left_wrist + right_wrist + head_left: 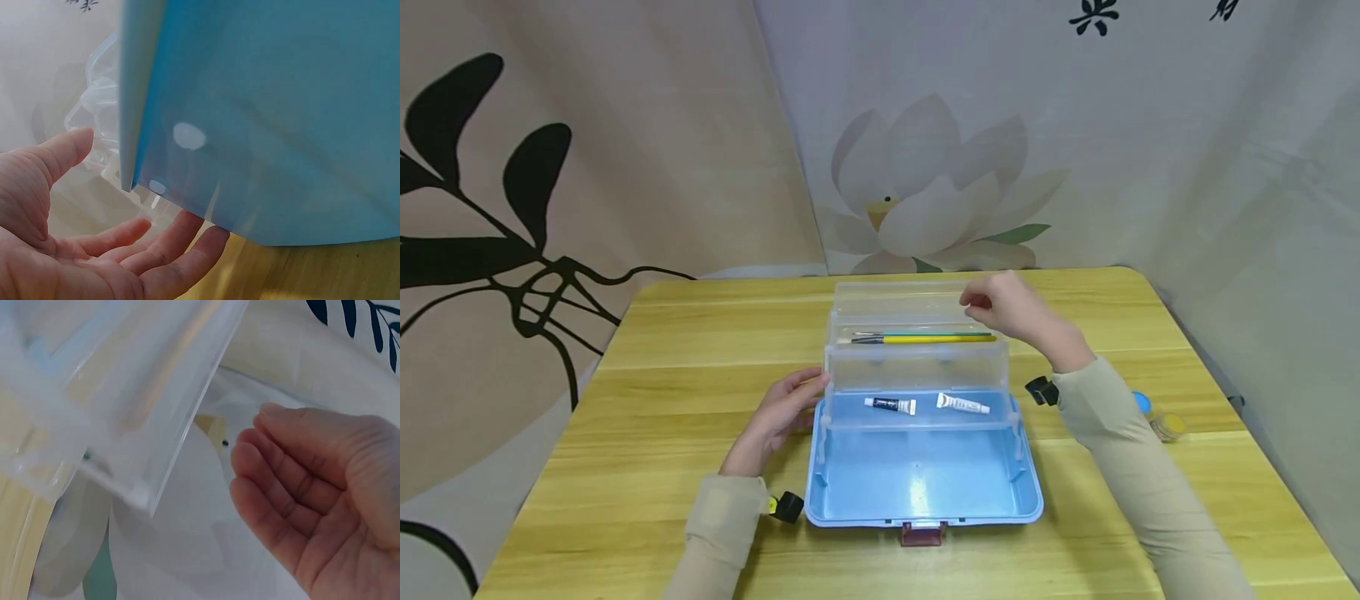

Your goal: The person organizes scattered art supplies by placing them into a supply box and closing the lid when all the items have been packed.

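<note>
A blue plastic box point(925, 487) stands open on the wooden table point(662, 392), its clear tiered trays point(917, 367) folded up and back. Two brushes point(925, 337) lie in the upper tray. Two small paint tubes point(889, 405) point(962, 404) lie in the lower tray. My left hand point(778, 417) is open, its straight fingers beside the box's left side; the left wrist view shows the palm point(94, 250) just by the blue wall point(281, 125). My right hand point(1003, 304) hovers over the upper tray's right end, fingers loosely curled and holding nothing point(312, 487), next to a clear tray edge point(125, 394).
A blue-lidded pot point(1142, 402) and a yellow pot point(1168, 427) sit on the table behind my right forearm. The box's dark red latch point(922, 533) faces the table's front edge. Patterned curtains hang close behind the table.
</note>
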`<control>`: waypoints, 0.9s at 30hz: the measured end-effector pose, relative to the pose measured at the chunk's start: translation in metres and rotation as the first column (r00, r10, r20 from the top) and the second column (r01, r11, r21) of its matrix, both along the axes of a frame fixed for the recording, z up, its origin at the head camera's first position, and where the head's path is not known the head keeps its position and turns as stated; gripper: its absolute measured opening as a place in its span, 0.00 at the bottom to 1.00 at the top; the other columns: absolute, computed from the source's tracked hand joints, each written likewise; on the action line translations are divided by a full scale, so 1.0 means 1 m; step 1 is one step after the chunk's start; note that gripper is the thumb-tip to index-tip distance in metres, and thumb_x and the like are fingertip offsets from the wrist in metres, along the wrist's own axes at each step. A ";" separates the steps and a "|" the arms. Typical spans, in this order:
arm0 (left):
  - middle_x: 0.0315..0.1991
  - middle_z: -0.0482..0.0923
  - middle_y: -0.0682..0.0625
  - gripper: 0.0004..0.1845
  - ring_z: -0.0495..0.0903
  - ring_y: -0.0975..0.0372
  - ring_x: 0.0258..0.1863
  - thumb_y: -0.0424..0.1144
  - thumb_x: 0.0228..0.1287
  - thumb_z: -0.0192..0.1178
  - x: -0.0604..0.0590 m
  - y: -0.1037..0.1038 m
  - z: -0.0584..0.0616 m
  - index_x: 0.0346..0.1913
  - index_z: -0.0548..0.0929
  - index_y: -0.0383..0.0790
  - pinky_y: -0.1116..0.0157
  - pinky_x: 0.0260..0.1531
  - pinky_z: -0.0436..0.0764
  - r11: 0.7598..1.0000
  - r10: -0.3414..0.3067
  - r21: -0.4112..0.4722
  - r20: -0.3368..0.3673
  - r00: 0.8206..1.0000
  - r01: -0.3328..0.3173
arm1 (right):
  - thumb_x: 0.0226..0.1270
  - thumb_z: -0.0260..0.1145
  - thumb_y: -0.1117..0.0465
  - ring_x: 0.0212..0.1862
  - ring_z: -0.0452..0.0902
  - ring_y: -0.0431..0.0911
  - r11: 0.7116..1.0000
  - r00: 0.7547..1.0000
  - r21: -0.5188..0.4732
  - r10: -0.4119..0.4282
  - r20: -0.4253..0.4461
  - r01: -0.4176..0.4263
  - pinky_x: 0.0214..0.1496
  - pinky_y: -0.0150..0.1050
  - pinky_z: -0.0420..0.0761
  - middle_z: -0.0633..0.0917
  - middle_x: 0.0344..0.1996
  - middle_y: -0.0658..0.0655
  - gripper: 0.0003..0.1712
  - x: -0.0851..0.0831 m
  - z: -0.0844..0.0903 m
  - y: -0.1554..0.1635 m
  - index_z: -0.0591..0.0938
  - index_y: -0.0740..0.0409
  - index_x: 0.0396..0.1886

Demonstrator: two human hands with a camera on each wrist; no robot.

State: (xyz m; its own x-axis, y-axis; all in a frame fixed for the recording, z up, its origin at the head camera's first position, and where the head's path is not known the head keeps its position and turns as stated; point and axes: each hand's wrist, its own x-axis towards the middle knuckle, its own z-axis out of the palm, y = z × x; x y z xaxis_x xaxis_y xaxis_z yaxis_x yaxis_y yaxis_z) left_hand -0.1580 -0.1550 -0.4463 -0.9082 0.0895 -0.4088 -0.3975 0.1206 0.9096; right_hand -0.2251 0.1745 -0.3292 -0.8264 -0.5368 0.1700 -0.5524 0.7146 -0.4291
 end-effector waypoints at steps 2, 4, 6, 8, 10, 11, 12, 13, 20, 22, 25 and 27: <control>0.59 0.70 0.38 0.38 0.75 0.49 0.53 0.57 0.60 0.60 0.000 0.000 0.001 0.66 0.64 0.37 0.53 0.50 0.76 1.000 -0.002 0.004 0.003 1.000 0.002 | 0.58 0.66 0.72 0.31 0.80 0.50 1.000 1.000 -0.007 -0.017 -0.002 0.017 0.37 0.44 0.81 0.85 0.30 0.61 0.05 0.001 0.000 0.008 0.83 0.68 0.35; 0.59 0.70 0.38 0.38 0.75 0.49 0.53 0.57 0.60 0.60 0.000 0.000 0.001 0.66 0.64 0.37 0.53 0.50 0.76 1.000 -0.003 0.004 0.005 1.000 0.003 | 0.58 0.66 0.72 0.31 0.79 0.49 0.999 0.999 -0.005 -0.037 -0.005 0.037 0.37 0.44 0.80 0.84 0.30 0.61 0.05 0.002 0.000 0.016 0.83 0.68 0.35; 0.59 0.71 0.38 0.39 0.76 0.50 0.52 0.58 0.59 0.60 0.000 0.000 0.001 0.66 0.64 0.37 0.53 0.50 0.76 1.000 -0.005 -0.001 0.006 1.000 0.005 | 0.58 0.66 0.71 0.31 0.79 0.49 0.999 0.999 -0.003 -0.051 -0.013 0.051 0.36 0.44 0.80 0.84 0.29 0.60 0.04 0.003 -0.001 0.023 0.84 0.68 0.34; 0.59 0.71 0.37 0.39 0.76 0.50 0.52 0.58 0.59 0.60 0.000 0.000 0.000 0.66 0.64 0.37 0.54 0.50 0.76 1.000 -0.008 -0.007 0.007 1.000 0.008 | 0.58 0.66 0.71 0.31 0.79 0.50 0.998 0.998 -0.004 -0.069 -0.014 0.068 0.36 0.45 0.79 0.84 0.29 0.60 0.05 0.004 -0.002 0.031 0.83 0.68 0.34; 0.59 0.71 0.37 0.39 0.76 0.51 0.51 0.58 0.59 0.60 0.000 0.000 0.000 0.66 0.64 0.37 0.54 0.50 0.77 1.000 -0.006 -0.006 0.010 1.000 0.006 | 0.58 0.66 0.71 0.30 0.79 0.50 0.996 0.996 -0.004 -0.088 -0.008 0.088 0.35 0.45 0.79 0.84 0.28 0.60 0.05 0.005 -0.003 0.040 0.83 0.68 0.34; 0.59 0.71 0.37 0.39 0.76 0.51 0.51 0.58 0.59 0.60 0.000 0.000 0.001 0.66 0.64 0.37 0.54 0.50 0.77 1.000 -0.005 -0.006 0.010 1.000 0.005 | 0.59 0.66 0.71 0.30 0.79 0.49 0.995 0.995 -0.002 -0.101 -0.001 0.101 0.36 0.45 0.79 0.84 0.28 0.60 0.05 0.005 -0.005 0.044 0.83 0.68 0.35; 0.59 0.71 0.37 0.39 0.76 0.51 0.51 0.58 0.60 0.60 0.000 0.000 0.001 0.66 0.64 0.37 0.54 0.50 0.77 1.000 -0.005 -0.006 0.011 1.000 0.005 | 0.59 0.66 0.70 0.30 0.78 0.50 0.993 0.993 0.001 -0.114 0.010 0.114 0.36 0.45 0.78 0.84 0.28 0.59 0.05 0.005 -0.006 0.048 0.83 0.68 0.35; 0.59 0.71 0.37 0.39 0.76 0.51 0.51 0.58 0.60 0.59 0.000 0.000 0.001 0.66 0.64 0.37 0.54 0.50 0.76 1.000 -0.007 -0.005 0.009 1.000 0.007 | 0.59 0.66 0.70 0.31 0.78 0.50 0.992 0.992 0.005 -0.128 0.017 0.128 0.36 0.46 0.78 0.84 0.28 0.59 0.05 0.006 -0.007 0.053 0.83 0.68 0.35; 0.59 0.71 0.36 0.38 0.76 0.50 0.52 0.57 0.61 0.59 -0.001 0.000 0.002 0.66 0.64 0.36 0.53 0.51 0.76 1.000 -0.015 0.001 0.002 1.000 0.015 | 0.59 0.65 0.70 0.28 0.76 0.48 0.983 0.983 0.015 -0.183 0.008 0.182 0.34 0.44 0.76 0.83 0.26 0.58 0.05 0.014 -0.018 0.089 0.83 0.69 0.34; 0.59 0.70 0.36 0.38 0.76 0.50 0.52 0.57 0.61 0.59 0.000 0.000 0.002 0.66 0.63 0.36 0.53 0.51 0.76 1.000 -0.018 0.001 0.003 1.000 0.018 | 0.59 0.65 0.70 0.28 0.76 0.48 0.978 0.979 0.021 -0.206 0.009 0.206 0.33 0.44 0.76 0.82 0.25 0.57 0.05 0.018 -0.022 0.100 0.83 0.68 0.34; 0.59 0.70 0.36 0.38 0.76 0.51 0.52 0.57 0.61 0.59 -0.001 0.000 0.004 0.66 0.63 0.35 0.53 0.50 0.76 1.000 -0.019 0.001 0.005 1.000 0.019 | 0.59 0.66 0.69 0.28 0.76 0.48 0.969 0.970 0.034 -0.244 0.016 0.243 0.33 0.44 0.75 0.82 0.25 0.56 0.05 0.024 -0.027 0.115 0.83 0.68 0.34; 0.60 0.70 0.36 0.39 0.76 0.51 0.52 0.57 0.61 0.59 -0.001 0.000 0.004 0.67 0.63 0.35 0.54 0.50 0.76 1.000 -0.021 0.001 0.005 1.000 0.021 | 0.59 0.66 0.69 0.28 0.76 0.48 0.962 0.963 0.043 -0.269 0.022 0.268 0.33 0.44 0.75 0.82 0.25 0.56 0.05 0.029 -0.032 0.125 0.83 0.68 0.34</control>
State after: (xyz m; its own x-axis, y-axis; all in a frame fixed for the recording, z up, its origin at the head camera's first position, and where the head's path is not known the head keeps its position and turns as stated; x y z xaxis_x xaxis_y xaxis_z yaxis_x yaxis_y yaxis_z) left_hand -0.1585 -0.1549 -0.4420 -0.9041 0.1093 -0.4132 -0.3994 0.1279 0.9078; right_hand -0.1958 0.2993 -0.3612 -0.9452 -0.2999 0.1288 -0.3261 0.8517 -0.4102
